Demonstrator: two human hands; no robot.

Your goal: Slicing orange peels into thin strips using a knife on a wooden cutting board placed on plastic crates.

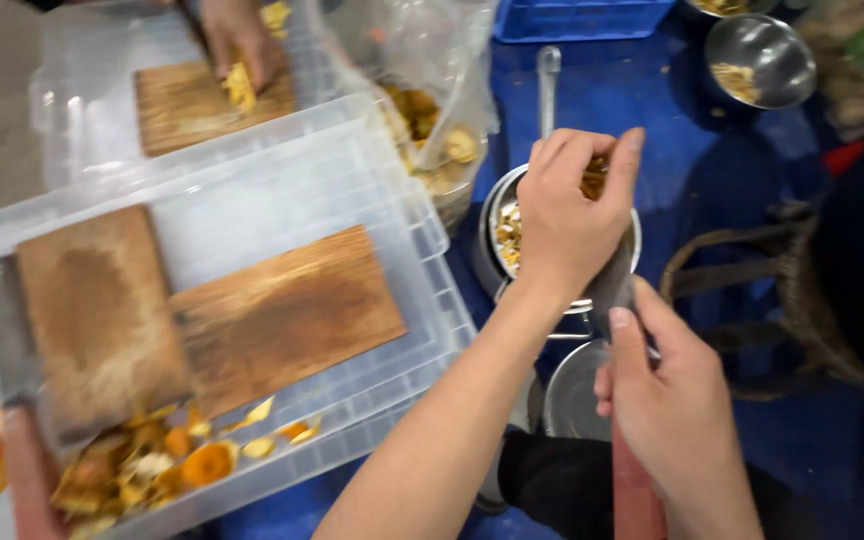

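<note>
**Orange peel pieces go from hand to steel bowl**

Orange peel pieces (595,178) sit pinched in the person's left hand (570,215), whose fingers are curled tight around a small clump of them directly over a steel bowl (500,232). The bowl stands on the blue floor covering (692,150) and already has pale and orange bits in it. The right hand (674,410) is lower and nearer the body, wrapped around a reddish handle (635,490), thumb pressed along the grey blade (612,285) that rises toward the bowl's rim. Just beneath is a second, empty-looking steel pot (570,392).

To the left lies an upturned clear plastic crate lid (352,180) bearing two wooden cutting boards (287,315), with a cleaver (7,330) at the far edge and a heap of peel scraps (157,465) in front. Farther back, another person's hand (242,40) presses peel onto a third board (187,105). A clear bag of peel (427,120) leans between the crates and the bowl.
</note>
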